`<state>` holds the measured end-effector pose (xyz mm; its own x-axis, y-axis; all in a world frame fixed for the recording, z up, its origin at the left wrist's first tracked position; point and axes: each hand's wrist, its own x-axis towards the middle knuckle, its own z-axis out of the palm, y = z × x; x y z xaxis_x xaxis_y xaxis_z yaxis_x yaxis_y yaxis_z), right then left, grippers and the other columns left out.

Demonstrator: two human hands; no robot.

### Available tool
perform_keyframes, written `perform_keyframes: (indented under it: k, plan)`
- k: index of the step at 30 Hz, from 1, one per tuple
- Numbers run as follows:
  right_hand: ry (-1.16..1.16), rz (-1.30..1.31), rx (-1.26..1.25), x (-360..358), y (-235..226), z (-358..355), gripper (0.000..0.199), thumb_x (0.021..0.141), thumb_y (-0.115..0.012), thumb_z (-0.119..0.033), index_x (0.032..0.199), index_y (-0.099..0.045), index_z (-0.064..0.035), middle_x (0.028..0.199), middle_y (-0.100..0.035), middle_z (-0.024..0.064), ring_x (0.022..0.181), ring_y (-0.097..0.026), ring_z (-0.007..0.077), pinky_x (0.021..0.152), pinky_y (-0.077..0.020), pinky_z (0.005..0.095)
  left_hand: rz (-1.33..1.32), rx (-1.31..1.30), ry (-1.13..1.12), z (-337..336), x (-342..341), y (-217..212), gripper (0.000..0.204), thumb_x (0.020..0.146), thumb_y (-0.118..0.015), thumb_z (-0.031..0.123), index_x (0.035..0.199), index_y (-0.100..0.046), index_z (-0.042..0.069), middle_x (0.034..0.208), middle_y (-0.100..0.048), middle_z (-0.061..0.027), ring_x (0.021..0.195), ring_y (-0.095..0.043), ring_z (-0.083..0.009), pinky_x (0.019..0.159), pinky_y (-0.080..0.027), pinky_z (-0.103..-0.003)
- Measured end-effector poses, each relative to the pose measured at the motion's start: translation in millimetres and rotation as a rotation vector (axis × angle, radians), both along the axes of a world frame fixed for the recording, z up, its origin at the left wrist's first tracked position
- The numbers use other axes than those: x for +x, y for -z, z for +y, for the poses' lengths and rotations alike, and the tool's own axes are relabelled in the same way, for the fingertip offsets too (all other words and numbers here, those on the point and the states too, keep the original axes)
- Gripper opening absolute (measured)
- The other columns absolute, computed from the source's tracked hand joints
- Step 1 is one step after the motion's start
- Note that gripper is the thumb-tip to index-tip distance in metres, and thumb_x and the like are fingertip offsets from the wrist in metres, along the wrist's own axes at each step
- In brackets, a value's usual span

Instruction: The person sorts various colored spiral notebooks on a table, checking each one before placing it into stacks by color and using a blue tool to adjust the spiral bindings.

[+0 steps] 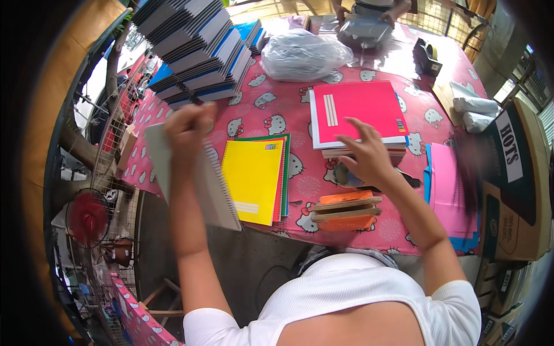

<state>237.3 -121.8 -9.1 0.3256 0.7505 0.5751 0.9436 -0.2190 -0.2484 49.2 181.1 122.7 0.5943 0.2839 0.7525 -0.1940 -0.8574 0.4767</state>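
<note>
My left hand (pixel 187 128) is closed, slightly smeared by motion, at the upper part of a tilted grey-backed spiral notebook (pixel 216 190). My forearm crosses in front of that notebook. Beside it on the table lies a yellow spiral notebook (pixel 251 179) on top of others with red and green covers. My right hand (pixel 366 153) is open, fingers spread, over the near edge of a stack topped by a hot-pink notebook cover (pixel 369 109). Whether its fingertips touch the cover, I cannot tell. Just below that hand sit orange blocks with wood-like edges (pixel 346 210).
Tall stacks of notebooks (pixel 202 57) rise at the far left. A clear plastic bag (pixel 303 55) and a tape dispenser (pixel 427 57) are farther back. Pink sheets (pixel 447 179) lie at right beside a cardboard box (pixel 516 184). Another person's hands (pixel 389 17) work across the table.
</note>
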Motion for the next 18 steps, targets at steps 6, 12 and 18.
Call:
perform_keyframes:
  k: [6, 12, 18]
  plan:
    - [-0.015, -0.060, -0.583, 0.5, 32.3, 100.5, 0.046, 0.074, -0.065, -0.011, 0.120, -0.057, -0.0082, 0.113, -0.058, 0.0148, 0.102, -0.058, 0.0297, 0.073, -0.0507, 0.0407, 0.785, 0.257, -0.382, 2.4, 31.2, 190.6, 0.082, 0.082, -0.041, 0.073, 0.145, -0.033, 0.020, 0.153, -0.020, -0.0153, 0.144, -0.009, -0.0297, 0.104, 0.001, -0.070]
    - [-0.103, 0.339, -0.312, 40.8, 11.8, 87.8, 0.045, 0.078, -0.058, -0.005, 0.123, -0.051, -0.0042, 0.079, -0.064, 0.0187, 0.074, -0.064, 0.0361, 0.064, -0.0500, 0.0447, 0.750, -0.126, -0.391, -18.8, 48.8, 196.6, 0.098, 0.081, -0.040, 0.076, 0.143, -0.027, 0.002, 0.149, -0.025, -0.0229, 0.140, -0.019, -0.0396, 0.108, -0.012, -0.063]
    - [-0.362, 0.341, -0.224, -48.0, -15.4, 38.5, 0.051, 0.080, -0.062, -0.008, 0.128, -0.046, -0.0096, 0.093, -0.064, 0.0184, 0.088, -0.063, 0.0361, 0.071, -0.0497, 0.0455, 0.303, -1.715, 0.317, -78.1, 97.3, 168.8, 0.040, 0.090, -0.062, 0.029, 0.116, -0.052, 0.001, 0.102, -0.064, -0.0117, 0.088, -0.065, -0.0216, 0.079, -0.054, -0.039]
